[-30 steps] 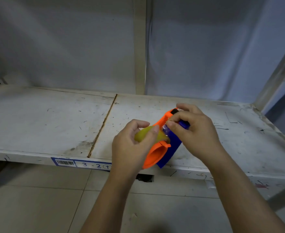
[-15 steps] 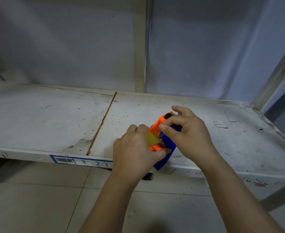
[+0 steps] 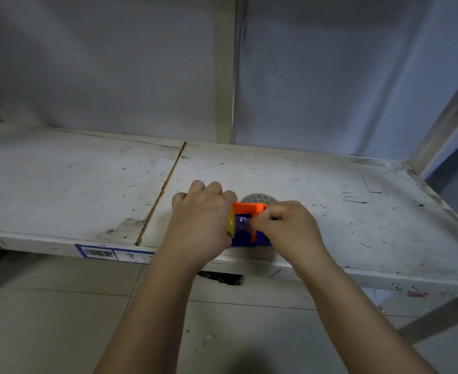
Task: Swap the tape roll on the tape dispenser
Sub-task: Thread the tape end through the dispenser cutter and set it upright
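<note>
Shelf [image 3: 330,190]: white, scuffed and scratched board, showing a seam [image 3: 163,190] running front to back left of centre. Front edge is carrying a blue-bordered barcode label [image 3: 106,253]. Tape dispenser [image 3: 249,225], orange and blue, is sitting near the front edge. A pale patterned tape roll [image 3: 259,198] is lying flat just behind it.

orange-blue tape dispenser [image 3: 246,225] near shelf front edge, yellowish tape roll [image 3: 231,225] at left
</note>
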Available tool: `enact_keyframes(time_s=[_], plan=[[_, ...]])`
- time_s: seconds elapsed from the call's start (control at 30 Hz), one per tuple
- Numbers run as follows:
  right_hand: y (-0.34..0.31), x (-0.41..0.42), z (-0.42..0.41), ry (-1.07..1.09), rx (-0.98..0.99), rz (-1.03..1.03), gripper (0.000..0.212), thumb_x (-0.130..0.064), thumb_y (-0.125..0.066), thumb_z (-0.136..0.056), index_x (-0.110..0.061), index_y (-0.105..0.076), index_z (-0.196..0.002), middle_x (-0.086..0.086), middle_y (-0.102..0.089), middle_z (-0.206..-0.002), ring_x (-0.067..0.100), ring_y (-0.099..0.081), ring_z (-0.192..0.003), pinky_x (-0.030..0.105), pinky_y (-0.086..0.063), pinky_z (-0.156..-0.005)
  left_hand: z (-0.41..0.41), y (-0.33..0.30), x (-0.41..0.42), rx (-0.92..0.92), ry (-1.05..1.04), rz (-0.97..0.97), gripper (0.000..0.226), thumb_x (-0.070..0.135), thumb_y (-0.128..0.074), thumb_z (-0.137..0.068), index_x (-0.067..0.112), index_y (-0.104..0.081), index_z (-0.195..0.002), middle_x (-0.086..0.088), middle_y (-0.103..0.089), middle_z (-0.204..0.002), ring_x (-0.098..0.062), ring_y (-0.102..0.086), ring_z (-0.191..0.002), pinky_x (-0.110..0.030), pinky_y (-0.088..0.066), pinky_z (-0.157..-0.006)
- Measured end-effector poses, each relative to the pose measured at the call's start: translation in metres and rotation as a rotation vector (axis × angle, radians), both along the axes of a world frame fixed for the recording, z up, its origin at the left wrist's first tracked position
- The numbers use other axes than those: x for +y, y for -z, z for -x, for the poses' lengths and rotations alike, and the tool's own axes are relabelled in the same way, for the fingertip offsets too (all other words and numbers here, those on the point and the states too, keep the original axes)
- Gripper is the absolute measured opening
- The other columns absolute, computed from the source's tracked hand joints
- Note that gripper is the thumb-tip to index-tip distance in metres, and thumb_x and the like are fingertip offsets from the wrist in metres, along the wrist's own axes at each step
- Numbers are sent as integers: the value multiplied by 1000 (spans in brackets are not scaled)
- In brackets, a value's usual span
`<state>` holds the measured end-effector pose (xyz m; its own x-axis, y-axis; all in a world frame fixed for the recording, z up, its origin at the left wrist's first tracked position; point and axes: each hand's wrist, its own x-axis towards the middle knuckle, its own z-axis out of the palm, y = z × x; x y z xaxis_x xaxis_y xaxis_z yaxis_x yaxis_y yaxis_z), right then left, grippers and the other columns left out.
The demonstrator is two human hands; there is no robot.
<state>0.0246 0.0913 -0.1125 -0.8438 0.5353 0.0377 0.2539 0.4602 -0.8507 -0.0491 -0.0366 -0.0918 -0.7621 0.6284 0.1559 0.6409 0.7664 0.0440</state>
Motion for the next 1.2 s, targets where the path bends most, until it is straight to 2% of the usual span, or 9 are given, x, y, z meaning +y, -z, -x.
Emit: enact_keyframes(time_s=[0.1, 0.2, 0.27, 0.37, 0.53, 0.83, 0.93, 1.03, 1.2], plan=[[-14, -4, -4, -31, 72, 282, 18, -19, -64, -82, -18, -72, -65, 1, -66, -70, 10, -57, -68, 19, -47, -60, 2, -7, -9, -40, -10, 1, 59, 39, -70, -75, 32, -46, -129, 5, -51, -121, -20, -41, -117, -40, -38, -93], [-7, 4, 2, 155, 198, 420, 15, -20, -52, -90, -28, -65, -87, -13, -64, -85, 10, -60, -90, 20, -50, -74, 9, -8, -19, -96, -79, 31, 58, 37, -69, -76, 31, -46, -129, 3, -50, -121, -22, -40, -117, -42, -38, -93], [5, 16, 4, 159, 96, 71, 20, -21, -47, -92, -27, -61, -105, -7, -67, -98, 20, -60, -102, 36, -48, -86, 12, -5, -23, -140, -117, 53, 60, 38, -69, -76, 30, -46, -130, 2, -50, -123, -23, -39, -120, -43, -38, -94], [23, 26, 5, -134, -220, -464, 25, -29, -51, -90, -26, -64, -111, -1, -69, -112, 24, -60, -102, 34, -48, -82, 14, -2, -21, -142, -119, 74, 60, 37, -69, -76, 30, -46, -131, 2, -49, -124, -24, -38, -120, -43, -38, -95], [39, 46, 7, -111, -235, -776, 22, -30, -52, -90, -18, -70, -93, 8, -70, -96, 26, -62, -83, 30, -46, -66, 13, 0, -10, -75, -101, 60, 57, 34, -68, -77, 28, -49, -130, 2, -51, -123, -23, -40, -118, -41, -37, -93], [36, 75, -8, 122, -109, -652, 28, -31, -56, -89, -18, -65, -112, 7, -61, -119, 29, -62, -93, 34, -45, -72, 11, 13, 27, -3, 13, 44, 62, 46, -70, -72, 24, -53, -127, 3, -56, -122, -21, -44, -115, -37, -36, -92], [19, 53, -4, 131, 90, -470, 33, -46, -45, -90, -22, -63, -77, -4, -64, -86, 17, -58, -75, 31, -42, -63, 15, 11, 37, -7, 36, 101, 63, 50, -71, -70, 24, -55, -125, 4, -57, -119, -21, -45, -114, -38, -36, -90], [12, 34, 3, 33, -87, -271, 54, -65, -42, -83, -18, -62, -67, -6, -59, -62, 13, -55, -62, 31, -42, -59, 18, 11, 44, -3, 51, 157, 62, 52, -72, -67, 23, -56, -121, 4, -58, -115, -21, -46, -112, -38, -36, -88], [32, 27, 16, 55, -73, 55, 36, -38, -65, -81, -14, -60, -55, -4, -48, -50, 14, -44, -52, 35, -38, -59, 22, 8, 50, -16, 84, 248, 68, 55, -74, -66, 24, -55, -123, 4, -58, -117, -21, -49, -114, -40, -37, -91]])
